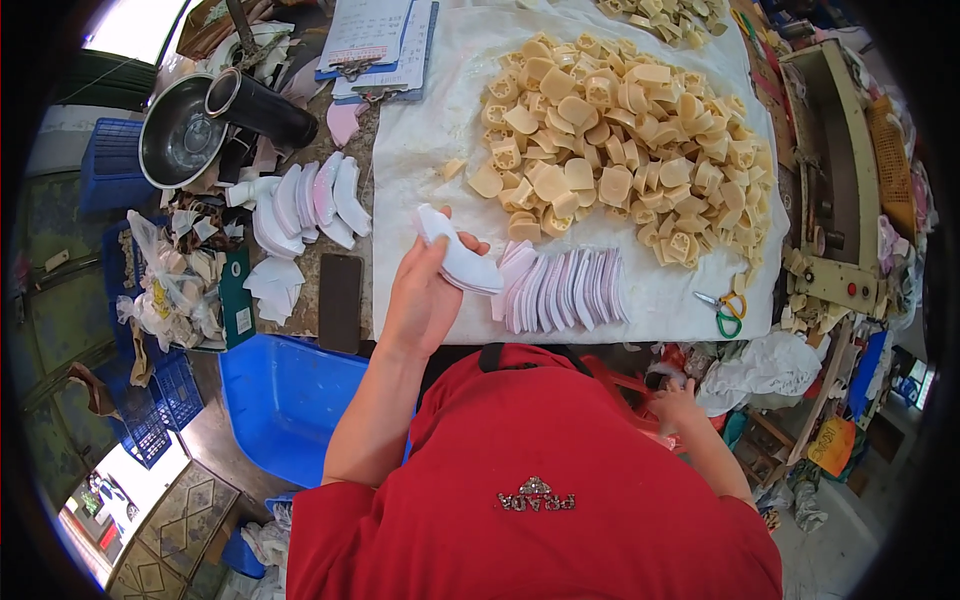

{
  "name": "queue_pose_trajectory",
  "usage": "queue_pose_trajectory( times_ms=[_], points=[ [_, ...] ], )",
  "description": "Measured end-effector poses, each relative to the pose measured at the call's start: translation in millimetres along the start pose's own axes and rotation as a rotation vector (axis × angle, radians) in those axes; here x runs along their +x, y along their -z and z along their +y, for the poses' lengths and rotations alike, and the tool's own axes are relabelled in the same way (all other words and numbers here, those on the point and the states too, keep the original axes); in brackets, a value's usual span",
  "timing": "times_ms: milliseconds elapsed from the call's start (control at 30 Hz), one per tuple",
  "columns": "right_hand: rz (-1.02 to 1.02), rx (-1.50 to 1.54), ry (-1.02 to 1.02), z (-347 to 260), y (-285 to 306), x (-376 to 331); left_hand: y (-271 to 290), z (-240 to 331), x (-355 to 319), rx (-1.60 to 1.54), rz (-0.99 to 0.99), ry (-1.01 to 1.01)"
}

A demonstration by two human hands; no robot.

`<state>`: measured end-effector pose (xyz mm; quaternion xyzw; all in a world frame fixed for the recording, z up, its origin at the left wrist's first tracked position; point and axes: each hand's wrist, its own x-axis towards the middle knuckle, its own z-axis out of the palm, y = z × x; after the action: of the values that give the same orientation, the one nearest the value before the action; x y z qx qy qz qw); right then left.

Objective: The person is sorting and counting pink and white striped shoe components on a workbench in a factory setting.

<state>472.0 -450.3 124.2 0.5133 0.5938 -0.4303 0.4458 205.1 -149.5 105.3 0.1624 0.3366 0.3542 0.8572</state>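
Observation:
In my left hand (432,290) is a small stack of white curved pieces (465,268), gripped between thumb and fingers above the table's near left part. To its right, a row of thin white and pinkish curved pieces (565,290) stands on edge, packed face to face along the white cloth (420,130). My right hand (676,407) is below the table edge at my right side, beside a red plastic thing (628,382). Its fingers look apart, with nothing visible in them. A big heap of beige moulded pieces (610,140) lies beyond the row.
Left of the cloth lie more white curved pieces (300,205), a dark phone (340,300) and clipboards (375,50). A metal bowl (182,130) stands farther left. A blue plastic bin (275,400) is below the table. Scissors (728,310) lie near the right corner.

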Motion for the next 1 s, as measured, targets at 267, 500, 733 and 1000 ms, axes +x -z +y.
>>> queue_pose_trajectory(
  times_ms=[267, 500, 733, 1000],
  points=[
    [1.297, 1.016, 0.438, -60.7, 184.6, 37.3, -31.7, -23.2, -15.0, 0.346, -0.097, 0.129],
    [1.461, 0.868, 0.450, -85.4, 203.7, 64.4, -35.6, -29.2, -21.3, 0.237, -0.055, 0.104],
    [1.396, 0.868, 0.456, -83.3, 203.2, 69.0, -23.0, -36.1, -23.1, 0.155, -0.082, 0.097],
    [1.053, 1.357, 0.619, -75.1, 202.1, 62.0, -31.0, -31.5, -23.8, 0.189, 0.027, 0.107]
  ],
)
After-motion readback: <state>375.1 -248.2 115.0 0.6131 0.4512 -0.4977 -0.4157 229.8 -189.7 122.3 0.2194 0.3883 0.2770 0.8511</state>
